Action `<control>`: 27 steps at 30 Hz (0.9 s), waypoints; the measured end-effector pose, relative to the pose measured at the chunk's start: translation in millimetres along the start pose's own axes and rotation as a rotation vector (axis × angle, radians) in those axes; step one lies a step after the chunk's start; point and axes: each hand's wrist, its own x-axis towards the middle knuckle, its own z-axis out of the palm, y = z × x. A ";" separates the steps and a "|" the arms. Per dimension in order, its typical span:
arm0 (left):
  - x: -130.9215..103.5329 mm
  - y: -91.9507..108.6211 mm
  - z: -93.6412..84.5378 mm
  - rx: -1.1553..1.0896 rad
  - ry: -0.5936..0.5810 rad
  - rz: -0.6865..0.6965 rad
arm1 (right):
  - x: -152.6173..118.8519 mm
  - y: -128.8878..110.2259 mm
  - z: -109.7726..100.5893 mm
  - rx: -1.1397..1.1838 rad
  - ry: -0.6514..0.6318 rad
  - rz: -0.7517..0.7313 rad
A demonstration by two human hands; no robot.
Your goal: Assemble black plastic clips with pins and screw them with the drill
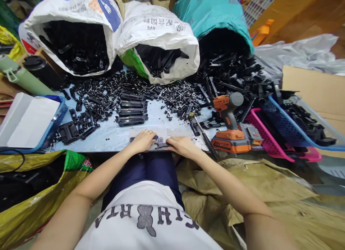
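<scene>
At the front edge of the blue table, my left hand [143, 140] is closed over a long black part [132, 139], whose ends show on both sides of the fingers. My right hand [178, 145] pinches the end of a second black part [161, 145] lying just right of it. A small grey rounded piece [160, 140] shows between the hands. Behind them, several assembled black parts [132, 113] lie in a stacked row. Loose black pieces with silver pins [178, 95] spread over the table behind.
An orange cordless drill [229, 135] stands right of my right hand, beside a screwdriver-like tool [203, 133]. Open sacks [159, 27] of black parts line the back. Pink [266, 142] and blue [309, 117] baskets stand right, another blue basket [44, 136] left.
</scene>
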 end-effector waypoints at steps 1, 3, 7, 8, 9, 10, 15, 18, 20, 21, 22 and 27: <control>-0.1 0.0 -0.2 0.008 0.004 -0.001 | -0.6 0.0 4.9 -0.066 -0.040 -0.019; -0.9 2.2 -0.8 0.017 0.016 -0.008 | 1.8 -3.3 14.6 -0.135 -0.077 -0.011; -5.5 6.2 -1.4 0.020 0.023 -0.001 | 7.4 -16.3 20.6 -0.188 -0.064 0.064; -7.1 5.8 -1.1 0.016 0.032 -0.003 | 7.5 -20.2 18.5 -0.208 -0.050 0.075; -8.9 5.0 -0.6 0.008 0.046 -0.007 | 7.1 -24.1 15.3 -0.229 -0.036 0.082; -10.7 3.7 0.2 -0.006 0.063 -0.007 | 6.7 -28.1 11.5 -0.247 -0.022 0.093; -18.9 -3.6 5.4 -0.077 0.153 0.071 | 7.3 -41.4 -7.7 -0.252 -0.028 0.142; -19.6 -5.4 7.9 -0.082 0.190 0.073 | 10.5 -41.4 -14.3 -0.266 -0.035 0.110; -17.4 -5.0 9.5 -0.080 0.197 0.048 | 13.1 -38.7 -15.4 -0.277 -0.033 0.102; -15.8 -4.3 10.3 -0.080 0.197 0.030 | 14.3 -36.8 -14.9 -0.281 -0.029 0.111; -14.1 -3.3 11.2 -0.080 0.196 0.011 | 15.4 -34.7 -13.6 -0.282 -0.022 0.125; -4.9 0.0 10.3 -0.084 0.117 -0.010 | 12.7 -21.2 2.3 -0.253 -0.005 0.147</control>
